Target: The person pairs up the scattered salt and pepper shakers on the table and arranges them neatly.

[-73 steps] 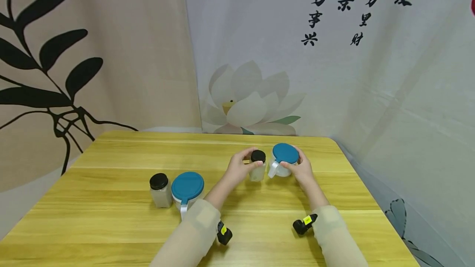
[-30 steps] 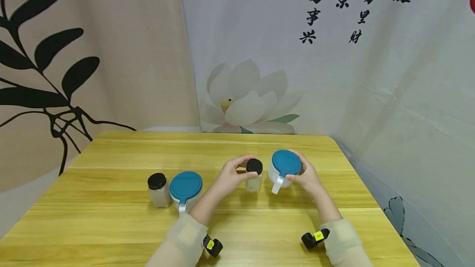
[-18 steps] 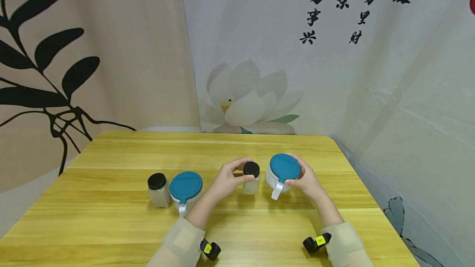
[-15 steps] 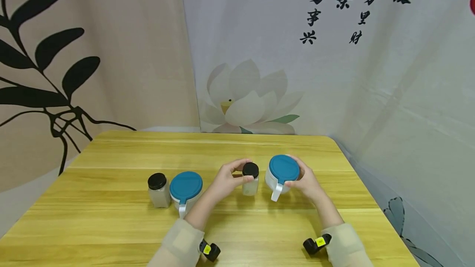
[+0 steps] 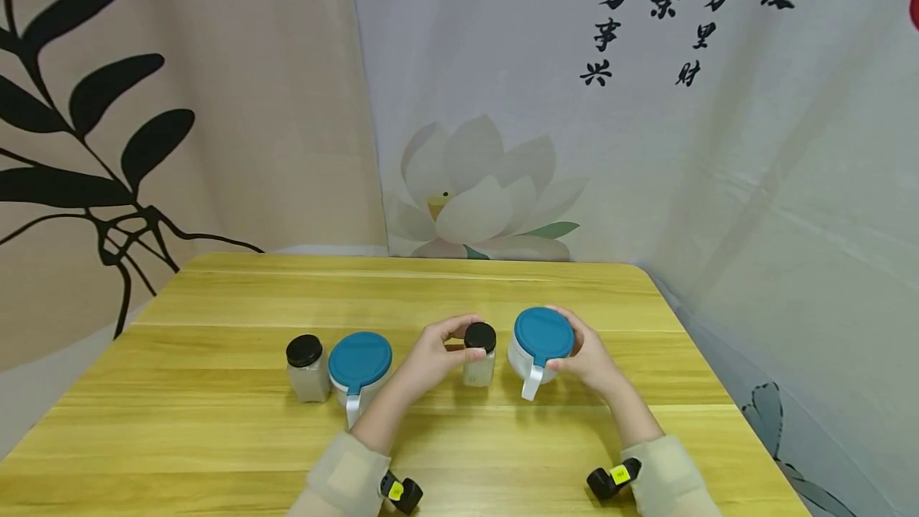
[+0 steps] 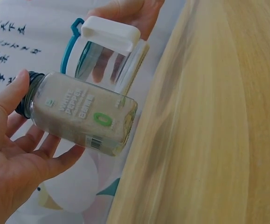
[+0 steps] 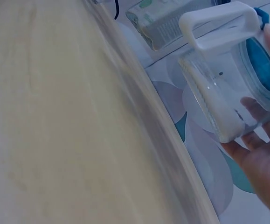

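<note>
My left hand [image 5: 434, 353] grips a small square spice jar [image 5: 478, 373] near its black lid, thumb on the near side. Its label reads white pepper in the left wrist view, and pale powder fills it. To its right, my right hand [image 5: 592, 357] holds a clear seasoning pot [image 7: 218, 88] with a blue lid [image 5: 543, 333] and white handle, fingers round the far side. A little white stuff lies at the pot's bottom. Both containers look slightly raised above the table, close together but apart in the head view.
On the left of the wooden table [image 5: 215, 421] stand another black-lidded jar [image 5: 309, 380] and another blue-lidded pot [image 5: 360, 361], side by side; the left forearm passes close to that pot. A cloth backdrop [image 5: 646, 166] hangs behind the table.
Both hands have come nearer the body and somewhat left, bringing the spice jar and the seasoning pot with them. The pair on the left stays put.
</note>
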`<state>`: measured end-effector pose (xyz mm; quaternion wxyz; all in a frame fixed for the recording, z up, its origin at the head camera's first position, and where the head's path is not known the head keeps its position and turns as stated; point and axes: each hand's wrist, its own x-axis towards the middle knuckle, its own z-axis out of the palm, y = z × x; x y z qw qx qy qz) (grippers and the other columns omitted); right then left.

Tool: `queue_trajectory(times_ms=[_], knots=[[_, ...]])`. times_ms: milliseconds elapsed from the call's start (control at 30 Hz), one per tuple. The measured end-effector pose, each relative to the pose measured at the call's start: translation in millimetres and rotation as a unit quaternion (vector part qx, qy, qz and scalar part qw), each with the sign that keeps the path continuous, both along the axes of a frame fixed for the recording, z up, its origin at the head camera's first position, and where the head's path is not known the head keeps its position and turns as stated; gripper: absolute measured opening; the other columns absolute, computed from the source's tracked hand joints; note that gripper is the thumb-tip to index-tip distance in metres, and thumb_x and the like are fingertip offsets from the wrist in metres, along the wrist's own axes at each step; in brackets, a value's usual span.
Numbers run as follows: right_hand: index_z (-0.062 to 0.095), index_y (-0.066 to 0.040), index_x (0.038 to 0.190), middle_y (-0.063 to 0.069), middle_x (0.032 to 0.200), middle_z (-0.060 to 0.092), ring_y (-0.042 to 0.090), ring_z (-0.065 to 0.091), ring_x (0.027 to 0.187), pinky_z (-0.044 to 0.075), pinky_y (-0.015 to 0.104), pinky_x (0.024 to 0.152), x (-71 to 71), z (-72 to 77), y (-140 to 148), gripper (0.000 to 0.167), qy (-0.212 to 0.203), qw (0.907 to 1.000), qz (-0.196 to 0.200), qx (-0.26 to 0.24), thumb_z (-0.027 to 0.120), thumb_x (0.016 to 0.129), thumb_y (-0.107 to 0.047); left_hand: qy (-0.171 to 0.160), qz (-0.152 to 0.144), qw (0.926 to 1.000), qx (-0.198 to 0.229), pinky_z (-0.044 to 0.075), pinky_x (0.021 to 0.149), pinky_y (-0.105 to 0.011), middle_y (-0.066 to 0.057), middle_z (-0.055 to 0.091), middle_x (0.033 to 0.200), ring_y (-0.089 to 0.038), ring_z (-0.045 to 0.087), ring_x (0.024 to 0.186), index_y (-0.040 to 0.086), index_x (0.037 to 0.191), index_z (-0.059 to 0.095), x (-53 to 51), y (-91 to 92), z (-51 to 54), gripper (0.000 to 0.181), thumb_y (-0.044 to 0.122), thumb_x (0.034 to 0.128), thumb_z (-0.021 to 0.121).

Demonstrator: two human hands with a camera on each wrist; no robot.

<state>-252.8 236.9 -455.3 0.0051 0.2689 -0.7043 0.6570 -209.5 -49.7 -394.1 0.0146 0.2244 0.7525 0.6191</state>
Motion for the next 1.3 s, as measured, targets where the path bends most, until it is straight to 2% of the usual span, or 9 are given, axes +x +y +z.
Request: queue_trajectory(times_ms=[167, 433, 633, 767, 900, 1067, 1300], knots=[[0.037, 0.005, 0.141, -0.002, 0.126, 0.057, 0.016, 0.056, 0.111, 0.047, 0.029, 0.09, 1.2, -0.4, -0.7, 0.086, 0.0, 1.0, 0.006, 0.002, 0.085, 0.072, -0.012, -0.008, 0.0, 1.0, 0.0, 0.047, 0.09, -0.047, -0.011, 0.064, 0.102, -0.025, 0.057, 0.097, -0.002, 0.122, 0.061, 0.7, -1.3, -2.0, 0.039, 0.002, 0.0844, 0.072], [0.033, 0.01, 0.141, -0.003, 0.127, 0.057, 0.016, 0.056, 0.111, 0.046, 0.028, 0.09, 3.8, 1.8, -3.5, 0.089, 0.009, 0.9997, 0.022, -0.001, 0.085, 0.073, -0.014, -0.02, 0.01, 0.9998, -0.003, 0.046, 0.092, -0.045, -0.008, 0.064, 0.101, -0.023, 0.056, 0.098, 0.001, 0.123, 0.062, 3.0, -3.3, -4.1, 0.04, 0.004, 0.0843, 0.072], [0.037, 0.006, 0.141, 0.001, 0.127, 0.057, 0.019, 0.057, 0.11, 0.048, 0.031, 0.089, 5.7, 2.7, -6.0, 0.086, 0.011, 0.9994, 0.033, 0.006, 0.085, 0.073, -0.018, -0.014, -0.001, 0.9998, 0.011, 0.045, 0.091, -0.049, -0.009, 0.065, 0.1, -0.028, 0.056, 0.099, 0.0, 0.122, 0.062, 2.0, -6.7, -6.9, 0.039, 0.002, 0.084, 0.072], [0.037, 0.004, 0.141, 0.007, 0.128, 0.056, 0.021, 0.057, 0.11, 0.048, 0.032, 0.089, 6.5, 2.6, -7.1, 0.086, 0.007, 0.9992, 0.038, 0.013, 0.085, 0.073, -0.02, -0.016, -0.015, 0.9997, 0.014, 0.046, 0.089, -0.044, -0.01, 0.065, 0.101, -0.033, 0.055, 0.101, -0.002, 0.122, 0.061, 0.6, -9.2, -8.1, 0.04, 0.002, 0.084, 0.072], [0.038, 0.004, 0.141, 0.011, 0.13, 0.055, 0.022, 0.057, 0.11, 0.047, 0.033, 0.09, 7.5, 2.9, -8.4, 0.086, 0.008, 0.999, 0.042, 0.014, 0.085, 0.073, -0.019, -0.021, -0.018, 0.9996, 0.006, 0.048, 0.085, -0.037, -0.008, 0.065, 0.102, -0.029, 0.056, 0.1, -0.003, 0.123, 0.06, 0.6, -11.0, -8.3, 0.041, 0.003, 0.0845, 0.072], [0.038, 0.004, 0.141, 0.008, 0.128, 0.056, 0.022, 0.057, 0.11, 0.047, 0.034, 0.09, 8.2, 2.0, -10.0, 0.085, 0.011, 0.9985, 0.051, 0.013, 0.085, 0.073, -0.019, -0.024, -0.013, 0.9996, 0.001, 0.048, 0.085, -0.036, -0.008, 0.064, 0.101, -0.023, 0.055, 0.098, 0.0, 0.123, 0.061, 2.1, -13.0, -7.9, 0.04, 0.003, 0.0847, 0.072], [0.037, 0.004, 0.141, 0.005, 0.129, 0.055, 0.022, 0.057, 0.11, 0.048, 0.034, 0.089, 9.4, -0.7, -11.8, 0.087, 0.013, 0.9978, 0.062, 0.02, 0.085, 0.074, -0.023, -0.028, -0.015, 0.9995, 0.007, 0.048, 0.084, -0.036, -0.009, 0.064, 0.101, -0.025, 0.055, 0.099, -0.001, 0.123, 0.061, 3.6, -14.8, -6.4, 0.04, 0.003, 0.085, 0.071]])
